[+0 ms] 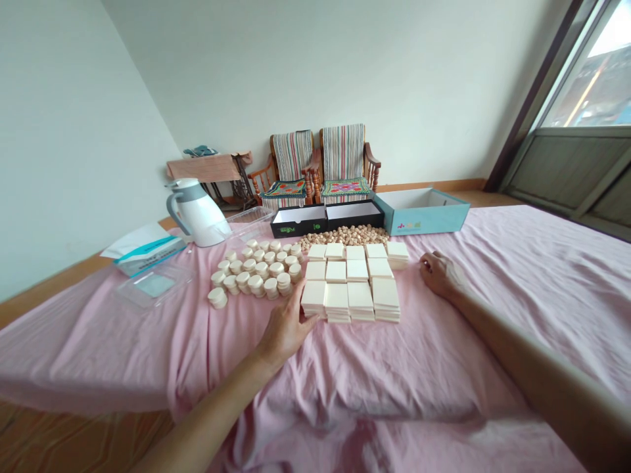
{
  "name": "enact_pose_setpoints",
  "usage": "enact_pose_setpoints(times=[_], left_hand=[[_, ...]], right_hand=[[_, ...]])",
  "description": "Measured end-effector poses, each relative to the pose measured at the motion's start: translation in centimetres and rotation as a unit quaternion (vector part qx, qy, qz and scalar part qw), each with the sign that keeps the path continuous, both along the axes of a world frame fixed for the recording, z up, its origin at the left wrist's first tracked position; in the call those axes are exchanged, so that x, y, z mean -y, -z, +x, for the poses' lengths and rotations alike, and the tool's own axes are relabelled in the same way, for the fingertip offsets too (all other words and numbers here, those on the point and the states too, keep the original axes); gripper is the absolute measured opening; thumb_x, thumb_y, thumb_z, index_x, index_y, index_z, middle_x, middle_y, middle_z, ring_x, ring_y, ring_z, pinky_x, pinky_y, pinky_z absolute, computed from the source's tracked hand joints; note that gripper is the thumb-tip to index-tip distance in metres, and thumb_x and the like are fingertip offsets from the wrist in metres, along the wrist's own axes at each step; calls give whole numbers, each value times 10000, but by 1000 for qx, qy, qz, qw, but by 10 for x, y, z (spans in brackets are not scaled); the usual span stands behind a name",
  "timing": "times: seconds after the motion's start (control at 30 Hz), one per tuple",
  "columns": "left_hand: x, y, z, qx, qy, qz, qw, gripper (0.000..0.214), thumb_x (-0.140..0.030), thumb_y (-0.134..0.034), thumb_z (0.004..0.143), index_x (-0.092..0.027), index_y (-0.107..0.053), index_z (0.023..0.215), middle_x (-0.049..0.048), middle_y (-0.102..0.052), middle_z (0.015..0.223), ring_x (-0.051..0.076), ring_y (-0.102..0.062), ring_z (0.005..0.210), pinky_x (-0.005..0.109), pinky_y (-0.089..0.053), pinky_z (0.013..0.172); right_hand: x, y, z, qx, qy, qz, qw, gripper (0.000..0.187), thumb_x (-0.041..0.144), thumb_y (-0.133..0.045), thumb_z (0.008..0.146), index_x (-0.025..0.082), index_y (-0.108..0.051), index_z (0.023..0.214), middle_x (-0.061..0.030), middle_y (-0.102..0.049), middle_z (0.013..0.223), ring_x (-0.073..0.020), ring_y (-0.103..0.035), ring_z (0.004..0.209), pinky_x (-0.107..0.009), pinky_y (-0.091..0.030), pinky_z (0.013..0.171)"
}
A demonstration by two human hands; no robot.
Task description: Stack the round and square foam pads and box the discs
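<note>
Stacks of cream square tiles (352,282) stand in a grid on a pink cloth (404,368). My left hand (286,328) lies on the cloth at the grid's near left corner, fingers stretched and touching the nearest stack. My right hand (440,272) rests on the cloth just right of the grid, fingers curled under, with nothing visible in them. Left of the tiles stand several stacks of round cream discs (256,270). Behind the tiles lies a heap of small wooden beads (345,234).
At the back stand two black open boxes (325,219) and a teal open box (426,210). A white jug (196,213), clear plastic trays (152,286) and a tissue pack (150,254) sit at left. Two striped chairs (320,164) stand by the far wall.
</note>
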State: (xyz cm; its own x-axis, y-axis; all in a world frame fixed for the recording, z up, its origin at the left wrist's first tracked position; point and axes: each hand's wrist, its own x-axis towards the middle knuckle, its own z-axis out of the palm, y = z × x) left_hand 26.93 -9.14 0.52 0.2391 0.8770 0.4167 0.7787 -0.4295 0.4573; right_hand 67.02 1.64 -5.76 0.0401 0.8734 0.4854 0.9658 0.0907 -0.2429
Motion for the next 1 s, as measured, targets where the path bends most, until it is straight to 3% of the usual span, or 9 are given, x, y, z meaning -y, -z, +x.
enact_pose_setpoints(times=[0.23,0.47,0.67,0.83,1.0], left_hand=[[0,0,3,12,4,16,1000,808,-127,-714,700,-250,-327,1399,75,-666,1167,242,-688,919,369,-565,779],[-1,-8,6,8,-4,-56,998,776,-191,-709,718,-221,-346,1403,103,-635,1231,272,-642,1056,377,-529,869],[-1,-18,6,1,1,-93,996,877,-188,-713,692,-215,-276,1452,115,-597,1295,275,-637,1061,367,-515,880],[6,-22,1,-8,-16,-121,992,949,-291,-727,699,-225,-204,1488,104,-637,1239,281,-671,977,359,-529,821],[12,-23,-7,10,-16,-113,993,851,-445,-643,788,-190,-223,1483,140,-567,1332,302,-573,1178,430,-462,972]], right_hand=[[4,-4,-1,2,1,-3,1000,250,253,-419,836,155,-648,857,-78,-590,803,-168,-518,652,-283,-329,591],[8,-10,-4,5,7,-3,1000,227,233,-431,829,154,-644,844,-67,-590,784,-156,-521,646,-264,-319,579],[9,-9,-3,8,9,-9,1000,231,229,-425,833,157,-643,857,-68,-599,807,-159,-530,664,-266,-317,585],[7,-8,-1,7,10,-16,1000,234,235,-428,835,158,-644,884,-69,-600,826,-163,-532,676,-268,-317,588],[7,-9,-2,3,10,-22,1000,214,225,-446,826,157,-644,870,-75,-606,826,-160,-524,666,-268,-299,570]])
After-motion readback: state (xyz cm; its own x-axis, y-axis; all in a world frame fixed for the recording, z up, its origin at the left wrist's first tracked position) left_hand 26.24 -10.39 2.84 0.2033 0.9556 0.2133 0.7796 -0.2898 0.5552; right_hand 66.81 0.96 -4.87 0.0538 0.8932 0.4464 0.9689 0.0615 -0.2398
